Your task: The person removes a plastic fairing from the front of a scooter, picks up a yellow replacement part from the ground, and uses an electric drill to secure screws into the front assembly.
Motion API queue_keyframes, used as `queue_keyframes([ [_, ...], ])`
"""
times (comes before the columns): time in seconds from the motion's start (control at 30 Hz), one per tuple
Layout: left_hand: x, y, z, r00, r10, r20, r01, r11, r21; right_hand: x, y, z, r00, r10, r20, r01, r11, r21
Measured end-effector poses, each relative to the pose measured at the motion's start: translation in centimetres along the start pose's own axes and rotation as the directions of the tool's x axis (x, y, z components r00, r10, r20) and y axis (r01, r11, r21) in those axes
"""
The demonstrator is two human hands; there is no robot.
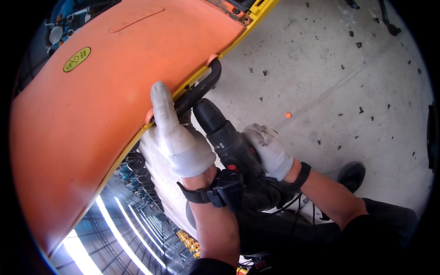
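A large orange panel (pixel 114 68) with a yellow edge slants across the left and top. A black curved handle (pixel 200 91) is mounted along its edge. My left hand (pixel 174 130), in a white knitted glove, is closed on that edge beside the handle. One digit lies on the orange face, and the other fingers are mostly hidden beneath. My right hand (pixel 268 149), also gloved, is wrapped round a black power drill (pixel 229 142). The drill's nose points up and left, close to the handle; whether they touch, I cannot tell. Its tip is hidden.
Small dark bits lie scattered over the grey floor (pixel 321 91), with an orange piece (pixel 288 115) among them. My black shoe (pixel 352 176) stands at the right. Blue machinery (pixel 68 27) shows at the upper left, and bright ceiling lights (pixel 119 224) at the lower left.
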State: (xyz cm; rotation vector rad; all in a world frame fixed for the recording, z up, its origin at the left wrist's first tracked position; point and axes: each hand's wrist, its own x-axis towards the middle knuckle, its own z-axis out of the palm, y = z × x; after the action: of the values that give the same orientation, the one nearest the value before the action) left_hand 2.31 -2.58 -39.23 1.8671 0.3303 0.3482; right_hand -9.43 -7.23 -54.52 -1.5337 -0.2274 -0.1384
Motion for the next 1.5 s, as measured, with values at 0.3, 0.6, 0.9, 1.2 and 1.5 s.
queue_keyframes([
  [0.3, 0.2, -0.2, -0.5, 0.999, -0.014, 0.045, 0.016, 0.999, -0.029, 0.0, 0.1, -0.2, 0.999, 0.006, 0.031, -0.007, 1.0, 0.021],
  [0.6, 0.1, -0.3, -0.5, 0.996, 0.015, 0.084, -0.012, 0.999, -0.035, 0.1, 0.9, 1.0, 0.989, 0.117, 0.096, -0.141, 0.937, 0.319],
  [0.9, 0.6, -0.7, -1.6, 0.997, -0.006, 0.073, 0.004, 1.0, 0.028, -0.2, 0.9, 3.7, 0.957, 0.264, 0.115, -0.277, 0.733, 0.622],
  [1.2, 0.9, -0.9, -1.8, 0.998, -0.053, 0.021, 0.053, 0.998, 0.031, -0.5, 1.7, 3.9, 0.99, 0.12, 0.068, -0.132, 0.968, 0.214],
  [1.5, 0.8, -0.8, -1.7, 0.994, 0.023, 0.103, -0.024, 1.0, 0.006, -0.6, 2.0, 3.7, 0.99, 0.096, 0.099, -0.113, 0.976, 0.184],
])
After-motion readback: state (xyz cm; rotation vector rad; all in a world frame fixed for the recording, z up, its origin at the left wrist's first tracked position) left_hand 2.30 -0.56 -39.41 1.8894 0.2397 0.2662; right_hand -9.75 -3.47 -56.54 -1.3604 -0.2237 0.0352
